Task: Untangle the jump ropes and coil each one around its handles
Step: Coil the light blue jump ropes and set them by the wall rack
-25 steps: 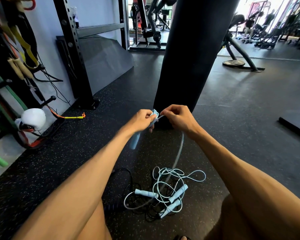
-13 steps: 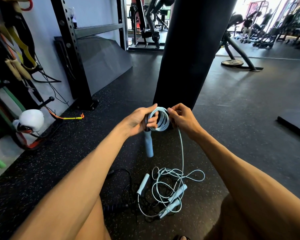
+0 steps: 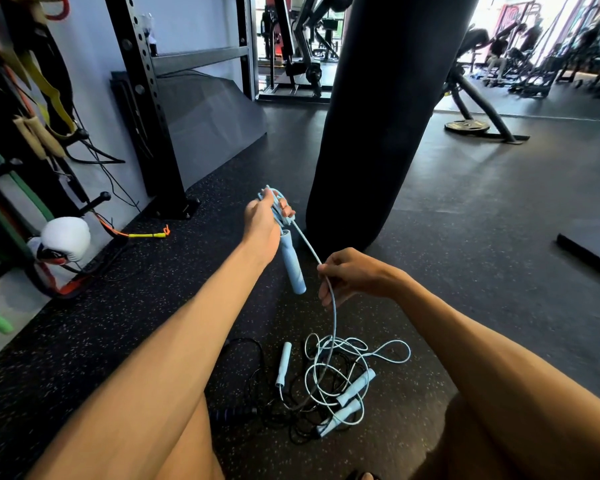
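My left hand (image 3: 264, 223) grips the top of a light blue jump rope handle (image 3: 292, 264) together with a few coils of its cord; the handle hangs down below the hand. From there the blue cord (image 3: 330, 299) runs down to my right hand (image 3: 352, 274), which pinches it lower and to the right, then drops to the floor. On the floor between my legs lies a tangle of light blue rope (image 3: 347, 372) with three more blue handles, mixed with a black rope (image 3: 257, 382) that has a dark handle (image 3: 226, 415).
A black punching bag (image 3: 371, 126) hangs just beyond my hands. A steel rack upright (image 3: 149, 112) stands at the left, with bands, a white boxing glove (image 3: 66, 239) and a yellow-orange rope handle (image 3: 149, 233) near the wall. A mat edge (image 3: 585, 251) lies at the right.
My right hand has let go of the coil and slid down the cord, lower and to the right. My left hand has lifted slightly with the handle and coils.
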Demonstrator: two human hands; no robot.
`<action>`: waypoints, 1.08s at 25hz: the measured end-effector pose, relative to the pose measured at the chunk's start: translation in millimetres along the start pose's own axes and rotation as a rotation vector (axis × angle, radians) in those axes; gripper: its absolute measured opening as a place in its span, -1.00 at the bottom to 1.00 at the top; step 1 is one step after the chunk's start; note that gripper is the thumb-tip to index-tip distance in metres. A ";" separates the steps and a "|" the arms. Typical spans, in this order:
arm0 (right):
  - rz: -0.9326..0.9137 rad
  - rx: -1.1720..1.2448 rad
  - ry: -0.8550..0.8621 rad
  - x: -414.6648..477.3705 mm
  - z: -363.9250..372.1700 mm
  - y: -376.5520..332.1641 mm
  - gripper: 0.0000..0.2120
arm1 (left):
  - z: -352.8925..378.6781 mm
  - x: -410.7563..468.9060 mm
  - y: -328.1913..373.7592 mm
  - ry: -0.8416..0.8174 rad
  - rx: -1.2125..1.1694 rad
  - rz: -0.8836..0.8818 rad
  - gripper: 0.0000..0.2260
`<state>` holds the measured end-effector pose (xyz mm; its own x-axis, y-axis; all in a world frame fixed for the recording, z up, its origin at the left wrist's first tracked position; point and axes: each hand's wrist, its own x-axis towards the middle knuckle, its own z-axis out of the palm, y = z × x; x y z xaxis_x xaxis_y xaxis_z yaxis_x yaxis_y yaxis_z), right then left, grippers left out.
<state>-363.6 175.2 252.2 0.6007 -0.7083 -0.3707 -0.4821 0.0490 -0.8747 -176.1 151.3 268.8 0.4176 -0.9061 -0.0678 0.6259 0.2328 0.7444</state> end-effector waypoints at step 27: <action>-0.594 -0.285 0.707 19.7 -17.7 -20.0 -0.78 | -21.4 -26.2 -7.4 -0.470 1.016 -0.080 -0.53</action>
<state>-353.4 147.8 267.9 0.3183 -0.8273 0.4629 -0.4162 -0.5606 -0.7159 -177.5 180.9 250.9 -0.0240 -0.9988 -0.0426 -0.2776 -0.0343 0.9601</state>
